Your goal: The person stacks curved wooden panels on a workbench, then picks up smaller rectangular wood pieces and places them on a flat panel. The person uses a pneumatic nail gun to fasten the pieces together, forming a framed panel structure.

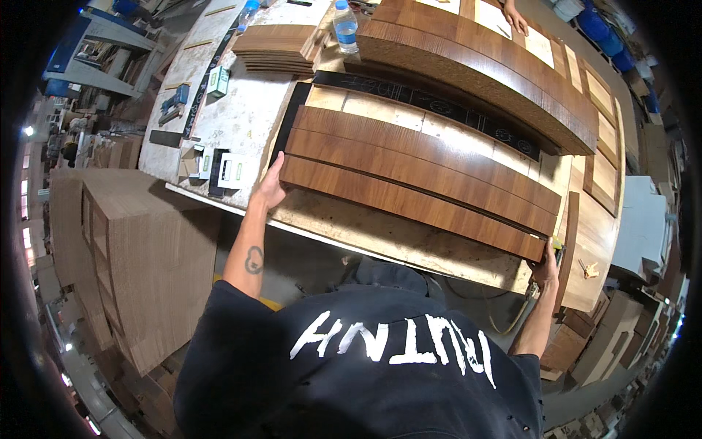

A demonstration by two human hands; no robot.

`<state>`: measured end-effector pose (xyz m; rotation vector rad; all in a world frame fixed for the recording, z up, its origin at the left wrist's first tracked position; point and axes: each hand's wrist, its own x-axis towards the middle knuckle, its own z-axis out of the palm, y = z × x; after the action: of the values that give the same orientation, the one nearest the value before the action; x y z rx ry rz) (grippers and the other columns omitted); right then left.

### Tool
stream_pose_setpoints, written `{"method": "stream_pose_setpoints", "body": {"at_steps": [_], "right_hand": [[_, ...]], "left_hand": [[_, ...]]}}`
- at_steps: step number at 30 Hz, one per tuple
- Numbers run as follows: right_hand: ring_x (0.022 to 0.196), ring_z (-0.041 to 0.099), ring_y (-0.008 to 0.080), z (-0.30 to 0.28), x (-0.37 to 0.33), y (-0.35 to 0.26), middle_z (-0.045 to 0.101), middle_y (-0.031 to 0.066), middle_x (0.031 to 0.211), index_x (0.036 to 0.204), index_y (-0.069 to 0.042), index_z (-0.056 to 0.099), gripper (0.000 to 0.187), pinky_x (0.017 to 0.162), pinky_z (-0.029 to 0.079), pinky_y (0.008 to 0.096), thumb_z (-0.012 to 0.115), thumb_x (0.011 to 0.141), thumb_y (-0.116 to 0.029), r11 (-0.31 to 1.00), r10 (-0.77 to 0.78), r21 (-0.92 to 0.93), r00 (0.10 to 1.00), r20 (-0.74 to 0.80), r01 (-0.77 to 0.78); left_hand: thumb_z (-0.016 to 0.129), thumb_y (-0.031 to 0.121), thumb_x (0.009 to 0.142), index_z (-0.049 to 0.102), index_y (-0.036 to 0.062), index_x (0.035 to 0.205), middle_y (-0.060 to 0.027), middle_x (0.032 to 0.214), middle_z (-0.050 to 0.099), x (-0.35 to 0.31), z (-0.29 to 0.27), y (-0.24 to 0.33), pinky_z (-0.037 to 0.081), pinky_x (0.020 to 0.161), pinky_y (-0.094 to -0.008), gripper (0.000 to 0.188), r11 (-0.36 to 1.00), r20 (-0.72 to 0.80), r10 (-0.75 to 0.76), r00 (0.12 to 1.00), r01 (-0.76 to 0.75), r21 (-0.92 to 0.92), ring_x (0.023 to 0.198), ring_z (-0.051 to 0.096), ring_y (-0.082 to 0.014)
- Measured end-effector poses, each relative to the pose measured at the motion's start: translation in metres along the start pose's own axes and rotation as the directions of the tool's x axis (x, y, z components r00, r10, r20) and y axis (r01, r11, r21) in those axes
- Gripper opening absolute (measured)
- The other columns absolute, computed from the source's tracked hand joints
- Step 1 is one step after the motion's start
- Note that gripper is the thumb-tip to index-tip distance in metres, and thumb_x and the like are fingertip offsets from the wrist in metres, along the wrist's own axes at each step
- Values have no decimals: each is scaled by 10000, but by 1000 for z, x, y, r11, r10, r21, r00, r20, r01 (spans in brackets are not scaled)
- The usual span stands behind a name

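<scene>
A long brown wood-grain board (409, 209) runs across in front of me, nearest to my body. My left hand (271, 184) grips its left end, thumb up along the edge. At the opposite end my right hand (544, 269) has its fingers closed on the corner. Just beyond lie more boards of the same brown (424, 156), side by side, with a narrow dark gap between them and the held one. Behind these stands a black strip (439, 106) with white chalk-like marks. Both palms are mostly hidden.
A thick stack of brown panels (475, 66) lies at the back, near another person's hand (516, 20). Left of it are a water bottle (346, 31), stacked short boards (272, 45) and small boxes (234, 170). A large carton-coloured block (146, 249) stands left of the table.
</scene>
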<state>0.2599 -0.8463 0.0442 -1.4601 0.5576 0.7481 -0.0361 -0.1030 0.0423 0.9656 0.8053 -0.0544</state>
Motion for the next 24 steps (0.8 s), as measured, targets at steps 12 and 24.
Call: {"method": "stream_pose_setpoints", "body": {"at_steps": [12,24], "right_hand": [[1499,195,361,-4,-1,-1,194,148,1644,1591,-175,229,1110,1186,192,595,697,758,-739,990,79,-114,997,-4,-79],[1405,357,325,-17,13,17,417,106,1525,1511,-127,395,894,1127,300,552,708,835,-622,992,-7,124,994,113,-7]], "left_hand": [[423,744,931,349,87,1523,-115,1471,455,-6,-6,-10,387,1072,-436,887,998,-43,55,998,-53,37,1337,433,-245],[371,719,964,380,59,1503,-108,1454,488,-5,11,-1,370,1076,-454,851,999,-71,38,997,-36,40,1317,455,-277]]}}
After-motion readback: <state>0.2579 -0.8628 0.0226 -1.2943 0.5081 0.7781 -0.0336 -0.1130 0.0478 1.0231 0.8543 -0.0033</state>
